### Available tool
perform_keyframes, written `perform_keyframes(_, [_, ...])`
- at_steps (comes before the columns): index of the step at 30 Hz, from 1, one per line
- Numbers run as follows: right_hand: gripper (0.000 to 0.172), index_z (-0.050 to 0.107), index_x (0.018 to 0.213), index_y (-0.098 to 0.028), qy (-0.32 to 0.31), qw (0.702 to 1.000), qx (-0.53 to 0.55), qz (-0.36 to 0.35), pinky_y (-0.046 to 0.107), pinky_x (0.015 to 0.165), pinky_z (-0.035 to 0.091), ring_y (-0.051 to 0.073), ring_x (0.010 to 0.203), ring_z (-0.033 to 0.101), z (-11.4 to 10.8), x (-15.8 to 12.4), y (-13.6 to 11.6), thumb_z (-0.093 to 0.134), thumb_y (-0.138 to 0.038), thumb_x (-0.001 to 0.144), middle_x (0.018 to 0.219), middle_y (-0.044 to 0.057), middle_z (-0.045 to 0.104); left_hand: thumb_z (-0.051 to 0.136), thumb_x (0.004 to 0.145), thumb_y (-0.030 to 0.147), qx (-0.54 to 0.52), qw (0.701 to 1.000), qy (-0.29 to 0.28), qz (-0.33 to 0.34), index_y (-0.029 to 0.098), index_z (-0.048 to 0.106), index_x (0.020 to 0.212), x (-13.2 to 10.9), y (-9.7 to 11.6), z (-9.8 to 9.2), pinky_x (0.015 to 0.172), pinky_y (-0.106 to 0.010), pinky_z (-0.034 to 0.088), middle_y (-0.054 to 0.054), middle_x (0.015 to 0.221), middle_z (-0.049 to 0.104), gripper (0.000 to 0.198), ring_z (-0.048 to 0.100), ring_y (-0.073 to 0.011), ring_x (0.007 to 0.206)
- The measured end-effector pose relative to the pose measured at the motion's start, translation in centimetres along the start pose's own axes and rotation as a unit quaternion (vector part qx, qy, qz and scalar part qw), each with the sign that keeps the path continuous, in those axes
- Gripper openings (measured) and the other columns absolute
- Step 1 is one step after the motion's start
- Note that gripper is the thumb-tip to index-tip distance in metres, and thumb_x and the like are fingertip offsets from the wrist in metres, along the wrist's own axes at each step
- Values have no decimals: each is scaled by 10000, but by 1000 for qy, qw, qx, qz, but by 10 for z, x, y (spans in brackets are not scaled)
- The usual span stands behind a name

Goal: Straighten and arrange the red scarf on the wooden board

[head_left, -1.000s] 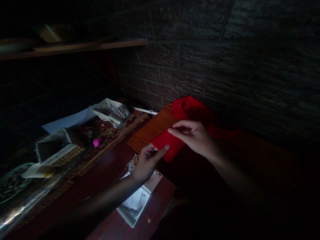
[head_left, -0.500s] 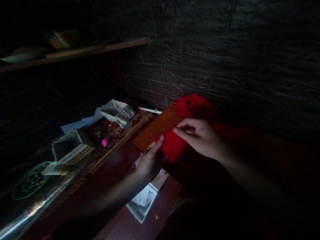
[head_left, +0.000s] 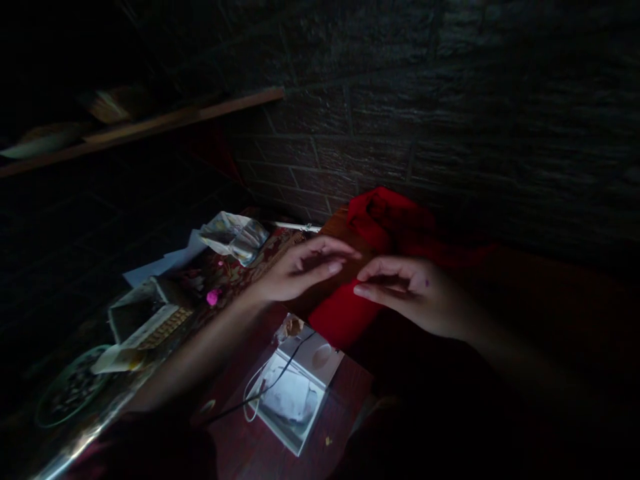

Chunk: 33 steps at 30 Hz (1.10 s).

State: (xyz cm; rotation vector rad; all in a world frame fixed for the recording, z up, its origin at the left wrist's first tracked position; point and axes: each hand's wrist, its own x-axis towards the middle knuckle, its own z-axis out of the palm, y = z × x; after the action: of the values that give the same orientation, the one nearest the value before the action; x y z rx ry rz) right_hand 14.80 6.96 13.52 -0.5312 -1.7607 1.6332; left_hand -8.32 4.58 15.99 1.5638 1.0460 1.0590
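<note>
A red cloth lies on a raised wooden board against the brick wall, with a bunched part at the back and a flat folded end hanging toward me. My left hand hovers over the board with fingers stretched out toward the cloth, holding nothing. My right hand rests on the folded end with its fingers extended and close together, pressing down on the fabric.
An open white box with a thin cable sits on the dark red table below the board. To the left lie a patterned runner, a crumpled foil wrapper, a pink bit, a carton and a plate. A shelf hangs above.
My left hand has let go of the cloth's lower corner and risen over the board with fingers spread. My right hand has stayed on the cloth, sliding slightly lower.
</note>
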Motion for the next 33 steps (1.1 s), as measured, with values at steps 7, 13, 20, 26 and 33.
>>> perform_keyframes(7, [139,733,898,-222,37,997,64,35,250,712,555,167,841,703,3,-14,-4,754,-332,815,921,9,746,851,685,405,-87,986,-119,-79,185,746,829,15,-8,28,649,-262,514,-57,733,673,284,623,-169,671])
perform_keyframes(13, [84,723,915,-232,44,995,79,38,255,746,563,162,871,707,9,-22,-6,719,-284,850,918,11,742,874,640,283,-77,977,-177,-88,185,758,934,20,-4,21,643,-262,517,-86,820,700,330,645,-193,728])
perform_keyframes(20, [307,681,1013,-245,66,994,71,46,250,763,564,153,872,701,10,-32,10,828,-273,745,952,5,733,829,698,229,27,979,-184,-87,186,793,811,22,6,7,635,-250,530,-84,748,729,127,663,-187,689])
perform_keyframes(26, [213,741,946,-244,80,992,73,72,266,730,576,161,811,709,8,-32,14,819,-271,750,885,6,750,850,674,332,72,985,-128,-90,184,805,851,14,6,2,535,-259,533,-107,714,734,235,669,-198,592])
perform_keyframes(33, [165,758,953,-249,64,989,95,88,268,782,572,163,890,716,12,-33,13,785,-255,790,958,12,762,803,733,240,44,977,-154,-139,180,784,1037,7,6,1,590,-235,542,-112,864,758,311,693,-188,685])
